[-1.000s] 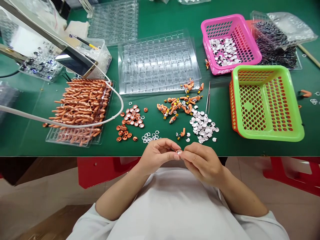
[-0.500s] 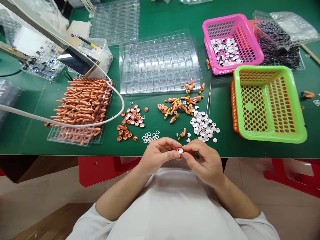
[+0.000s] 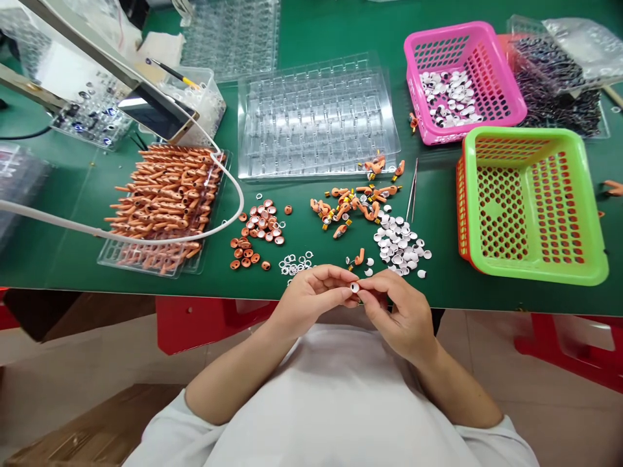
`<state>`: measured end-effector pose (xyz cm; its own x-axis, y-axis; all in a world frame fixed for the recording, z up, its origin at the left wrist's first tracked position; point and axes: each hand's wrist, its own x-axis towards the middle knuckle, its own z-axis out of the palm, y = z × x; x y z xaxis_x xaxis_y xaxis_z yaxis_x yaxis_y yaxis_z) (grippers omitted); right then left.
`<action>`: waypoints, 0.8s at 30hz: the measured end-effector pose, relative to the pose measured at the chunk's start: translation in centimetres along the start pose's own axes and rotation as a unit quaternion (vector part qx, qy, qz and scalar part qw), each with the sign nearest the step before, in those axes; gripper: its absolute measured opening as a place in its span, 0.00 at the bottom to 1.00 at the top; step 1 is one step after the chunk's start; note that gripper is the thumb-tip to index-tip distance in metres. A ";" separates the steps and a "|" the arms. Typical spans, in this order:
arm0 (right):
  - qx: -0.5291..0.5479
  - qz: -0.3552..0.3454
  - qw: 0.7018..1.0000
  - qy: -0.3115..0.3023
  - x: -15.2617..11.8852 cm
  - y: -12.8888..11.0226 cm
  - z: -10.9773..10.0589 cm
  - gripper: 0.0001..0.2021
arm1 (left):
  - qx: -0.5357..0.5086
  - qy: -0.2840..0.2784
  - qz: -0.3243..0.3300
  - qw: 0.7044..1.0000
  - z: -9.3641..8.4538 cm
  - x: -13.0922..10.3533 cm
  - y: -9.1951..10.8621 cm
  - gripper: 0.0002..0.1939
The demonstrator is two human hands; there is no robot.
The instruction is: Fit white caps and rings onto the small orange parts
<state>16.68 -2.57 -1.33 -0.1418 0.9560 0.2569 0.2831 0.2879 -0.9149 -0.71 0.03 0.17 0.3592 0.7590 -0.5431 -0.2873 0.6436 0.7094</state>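
Between my two hands is a small round cap [image 3: 355, 287], showing a white face with a dark spot. My left hand [image 3: 318, 295] pinches its left side, and the fingertips of my right hand [image 3: 394, 301] close on its right side. Just beyond my fingers lie a pile of white discs [image 3: 402, 246] and a few pale rings [image 3: 295, 263]. Copper-coloured cups [image 3: 263, 220] are scattered farther left. Small orange curved pieces with yellow bits [image 3: 343, 207] are heaped ahead, and one loose curved piece [image 3: 359, 256] sits nearer my hands.
Tweezers [image 3: 413, 188] lie beside the discs. A green basket [image 3: 530, 269] and a pink basket [image 3: 462, 133] stand right. Clear trays [image 3: 316, 123] lie at the back. Left are stacked orange parts [image 3: 165, 191], a white cable [image 3: 238, 191] and a phone-like device [image 3: 158, 111].
The cap has turned slightly between my fingers; its orange rim showed before, and now mostly its white face and dark spot show. The view has shifted a little. Both hands keep their pinch.
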 end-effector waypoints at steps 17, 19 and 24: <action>-0.019 0.056 0.997 -0.046 0.9 -0.9 -0.9 0.07 | 0.305 -0.010 0.235 0.923 -0.7 -0.6 -0.6 0.09; -0.011 0.080 0.994 -0.068 1.1 -1.1 -1.1 0.06 | 0.312 -0.020 0.240 0.919 -0.9 -0.4 -0.7 0.10; 0.014 0.120 0.986 -0.114 1.5 -1.0 -1.7 0.06 | 0.313 -0.042 0.231 0.920 -1.6 -0.2 -1.0 0.10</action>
<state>17.76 -1.37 0.50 -0.2846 0.9577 -0.0424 0.3090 0.0498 -0.9497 -1.91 -0.64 -1.15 0.4012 0.9105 -0.0999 0.1320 0.0505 0.9900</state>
